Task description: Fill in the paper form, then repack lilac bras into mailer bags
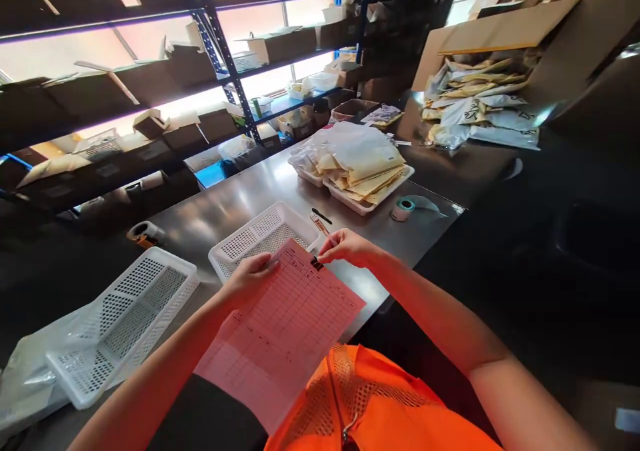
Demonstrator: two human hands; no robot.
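A pink sheet printed with a grid form [295,318] is held tilted in front of my chest. My left hand [251,276] grips its upper left edge, thumb lying on top and fingers hidden beneath. At the sheet's top edge sits a black binder clip [317,263]. My right hand [345,246] is closed in a pinch on that clip. Just beyond the paper lies a white perforated basket [270,228], partly covered by the sheet and my left hand. A black pen [321,216] rests on the metal table [215,204] behind my right hand.
Another white basket [130,318] stands at left beside a plastic bag [35,371]. Stacked envelopes [365,158] fill trays at the table's back. A label roll [403,208] is at right, a tape roll [146,232] at left. Shelves with boxes [285,44] line the back.
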